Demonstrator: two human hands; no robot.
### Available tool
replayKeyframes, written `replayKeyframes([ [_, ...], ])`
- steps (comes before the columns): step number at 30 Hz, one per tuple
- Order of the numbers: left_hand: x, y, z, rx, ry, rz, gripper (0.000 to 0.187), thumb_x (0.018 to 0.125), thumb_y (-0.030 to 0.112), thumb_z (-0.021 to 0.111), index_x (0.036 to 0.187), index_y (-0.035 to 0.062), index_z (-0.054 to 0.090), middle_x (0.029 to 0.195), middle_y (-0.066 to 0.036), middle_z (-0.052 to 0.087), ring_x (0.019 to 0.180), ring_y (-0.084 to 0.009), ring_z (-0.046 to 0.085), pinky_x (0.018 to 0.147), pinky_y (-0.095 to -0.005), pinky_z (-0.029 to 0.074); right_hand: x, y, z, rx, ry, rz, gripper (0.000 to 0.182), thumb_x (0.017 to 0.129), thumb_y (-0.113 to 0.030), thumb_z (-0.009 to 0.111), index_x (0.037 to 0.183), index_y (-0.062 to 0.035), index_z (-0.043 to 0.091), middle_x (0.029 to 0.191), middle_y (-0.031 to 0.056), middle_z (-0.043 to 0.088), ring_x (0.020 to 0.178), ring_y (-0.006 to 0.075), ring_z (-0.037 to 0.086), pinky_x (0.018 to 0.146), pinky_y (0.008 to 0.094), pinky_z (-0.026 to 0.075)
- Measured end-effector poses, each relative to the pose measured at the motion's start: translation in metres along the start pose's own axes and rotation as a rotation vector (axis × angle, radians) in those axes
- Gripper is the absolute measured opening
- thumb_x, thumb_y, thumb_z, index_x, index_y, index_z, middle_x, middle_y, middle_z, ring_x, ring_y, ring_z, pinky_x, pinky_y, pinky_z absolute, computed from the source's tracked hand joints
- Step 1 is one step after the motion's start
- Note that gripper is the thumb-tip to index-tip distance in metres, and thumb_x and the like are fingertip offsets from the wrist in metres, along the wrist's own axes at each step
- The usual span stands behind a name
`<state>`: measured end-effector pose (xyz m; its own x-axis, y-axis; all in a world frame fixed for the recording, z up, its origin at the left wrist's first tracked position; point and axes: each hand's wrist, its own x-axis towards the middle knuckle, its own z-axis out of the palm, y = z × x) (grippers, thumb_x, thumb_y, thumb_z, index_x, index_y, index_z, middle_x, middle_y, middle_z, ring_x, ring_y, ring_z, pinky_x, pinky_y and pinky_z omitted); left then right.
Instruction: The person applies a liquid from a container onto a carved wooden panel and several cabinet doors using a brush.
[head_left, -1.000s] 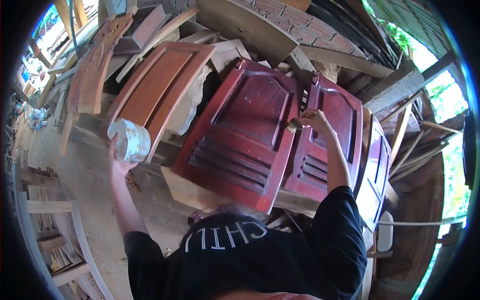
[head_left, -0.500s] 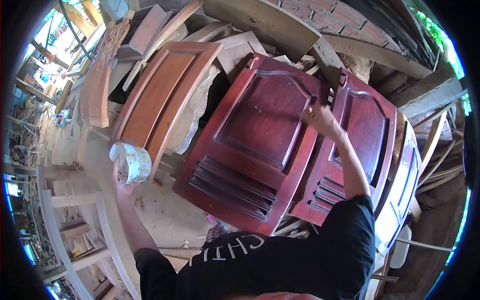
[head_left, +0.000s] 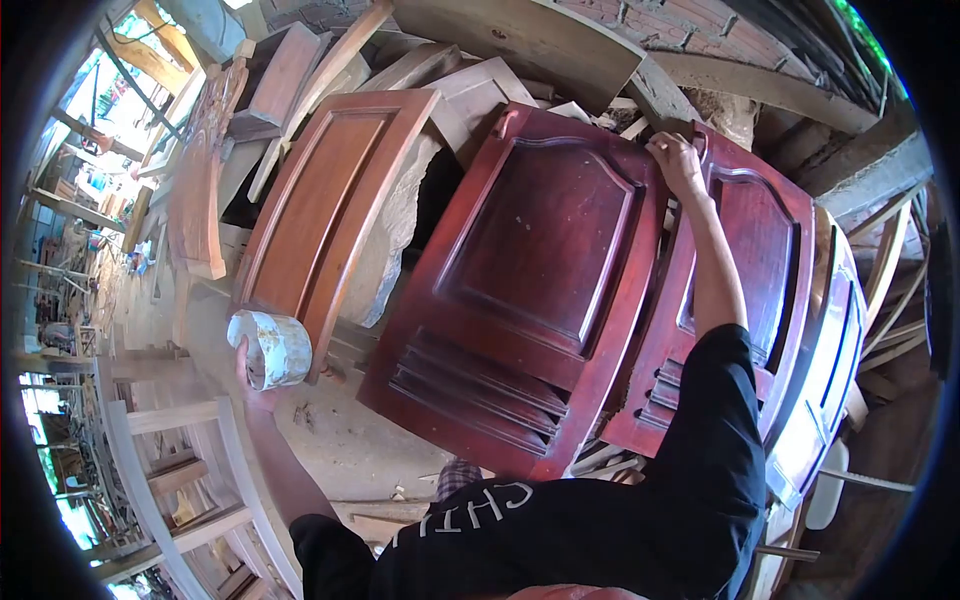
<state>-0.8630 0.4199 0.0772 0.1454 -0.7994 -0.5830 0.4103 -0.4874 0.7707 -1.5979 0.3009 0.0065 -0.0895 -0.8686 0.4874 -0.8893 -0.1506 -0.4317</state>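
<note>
My left hand [head_left: 256, 388] is wrapped around a white, stained round tub [head_left: 276, 350], held out at the left near the lower end of a light-brown wooden panel [head_left: 318, 200]. Over the upper right corner of a dark-red wooden door panel [head_left: 550, 235] is my right hand [head_left: 677, 165]. Its fingers are curled together; whatever they hold, if anything, is too small or hidden to make out. The red panel leans back, with a raised arched frame and slats low down. A second red panel [head_left: 750, 235] stands just right of it.
A glossy panel [head_left: 825, 370] leans at the right. Wooden frames [head_left: 180, 420] stand at the lower left. Planks and a carved board [head_left: 200, 190] lean at the upper left. Behind the panels are a thick beam [head_left: 520, 45] and a brick wall [head_left: 670, 30].
My right hand has moved up from the red panel's right side to its upper right corner. My left hand still holds the tub. The view has shifted slightly.
</note>
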Motion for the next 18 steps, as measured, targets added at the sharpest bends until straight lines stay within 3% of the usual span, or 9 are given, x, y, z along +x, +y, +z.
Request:
replayKeyframes([
  [1, 0.007, 0.001, -0.006, -0.003, 0.005, 0.004, 0.068, 0.084, 0.056, 0.057, 0.137, 0.0136, 0.048, 0.130, -0.007, 0.056, 0.118, -0.0288, 0.055, 0.094, -0.0530, 0.045, 0.007, -0.021, -0.004, -0.178, 0.113, -0.172, 0.018, 0.091, -0.023, 0.063, 0.095, -0.0062, 0.068, 0.077, 0.0119, 0.069, 0.072, 0.0226, 0.069, 0.063, 0.0388, 0.053],
  [3, 0.023, -0.008, -0.027, 0.026, -0.014, 0.078, 0.068, 0.084, 0.062, 0.053, 0.136, 0.0188, 0.050, 0.129, -0.004, 0.058, 0.116, -0.0282, 0.056, 0.091, -0.0498, 0.046, -0.011, -0.103, -0.010, 0.267, -0.200, 0.239, 0.019, 0.092, -0.019, 0.064, 0.096, -0.0012, 0.067, 0.079, 0.0115, 0.069, 0.071, 0.0176, 0.069, 0.063, 0.0350, 0.055],
  [4, 0.022, -0.009, -0.029, 0.021, 0.004, 0.067, 0.068, 0.084, 0.062, 0.053, 0.136, 0.0188, 0.050, 0.129, -0.004, 0.058, 0.116, -0.0282, 0.056, 0.091, -0.0498, 0.046, -0.027, -0.128, -0.008, 0.456, -0.290, 0.143, 0.022, 0.092, -0.020, 0.065, 0.096, 0.0013, 0.066, 0.078, 0.0095, 0.069, 0.068, 0.0148, 0.068, 0.060, 0.0312, 0.055],
  [6, 0.019, -0.007, -0.022, 0.049, -0.029, 0.100, 0.069, 0.084, 0.062, 0.052, 0.137, 0.0181, 0.049, 0.130, -0.005, 0.058, 0.117, -0.0284, 0.056, 0.091, -0.0499, 0.046, -0.063, -0.181, -0.012, 0.946, -0.720, 0.249, 0.032, 0.090, -0.029, 0.069, 0.100, 0.0008, 0.066, 0.075, 0.0055, 0.068, 0.068, 0.0111, 0.066, 0.059, 0.0268, 0.054],
  [8, 0.012, -0.004, -0.012, 0.032, -0.026, 0.063, 0.069, 0.084, 0.063, 0.051, 0.137, 0.0179, 0.049, 0.130, -0.005, 0.058, 0.117, -0.0277, 0.057, 0.090, -0.0495, 0.046, -0.085, -0.203, -0.009, 0.931, -1.128, 0.353, 0.033, 0.090, -0.031, 0.069, 0.101, 0.0002, 0.067, 0.076, 0.0047, 0.068, 0.070, 0.0100, 0.066, 0.059, 0.0262, 0.054],
  [11, 0.008, 0.001, -0.006, 0.068, -0.013, 0.022, 0.069, 0.084, 0.063, 0.051, 0.137, 0.0187, 0.049, 0.128, -0.005, 0.059, 0.115, -0.0271, 0.058, 0.088, -0.0490, 0.046, -0.083, -0.130, 0.020, 0.849, -0.892, 0.129, 0.025, 0.090, -0.025, 0.069, 0.097, -0.0011, 0.069, 0.077, 0.0044, 0.070, 0.070, 0.0095, 0.066, 0.057, 0.0232, 0.054],
  [12, 0.009, 0.002, -0.006, 0.068, 0.004, 0.005, 0.073, 0.082, 0.063, 0.054, 0.138, 0.0175, 0.047, 0.131, -0.006, 0.056, 0.118, -0.0278, 0.055, 0.091, -0.0509, 0.045, -0.062, -0.118, 0.012, 0.880, -0.774, 0.345, 0.018, 0.091, -0.020, 0.066, 0.094, -0.0020, 0.068, 0.080, 0.0067, 0.070, 0.074, 0.0082, 0.066, 0.058, 0.0221, 0.053],
  [15, 0.007, 0.001, -0.005, 0.057, -0.007, -0.017, 0.075, 0.080, 0.062, 0.057, 0.139, 0.0162, 0.046, 0.133, -0.007, 0.054, 0.120, -0.0286, 0.053, 0.093, -0.0525, 0.044, -0.028, -0.085, 0.013, -0.020, 0.082, 0.005, 0.015, 0.092, -0.015, 0.056, 0.090, -0.0082, 0.068, 0.087, 0.0105, 0.071, 0.073, 0.0263, 0.069, 0.063, 0.0336, 0.054],
  [18, 0.007, 0.002, -0.001, 0.037, -0.030, -0.008, 0.073, 0.082, 0.061, 0.056, 0.139, 0.0160, 0.046, 0.132, -0.007, 0.055, 0.120, -0.0288, 0.054, 0.094, -0.0521, 0.045, -0.041, -0.141, 0.019, 0.133, -0.180, 0.035, 0.012, 0.087, -0.017, 0.059, 0.090, -0.0090, 0.068, 0.095, 0.0134, 0.069, 0.076, 0.0306, 0.068, 0.065, 0.0370, 0.055],
])
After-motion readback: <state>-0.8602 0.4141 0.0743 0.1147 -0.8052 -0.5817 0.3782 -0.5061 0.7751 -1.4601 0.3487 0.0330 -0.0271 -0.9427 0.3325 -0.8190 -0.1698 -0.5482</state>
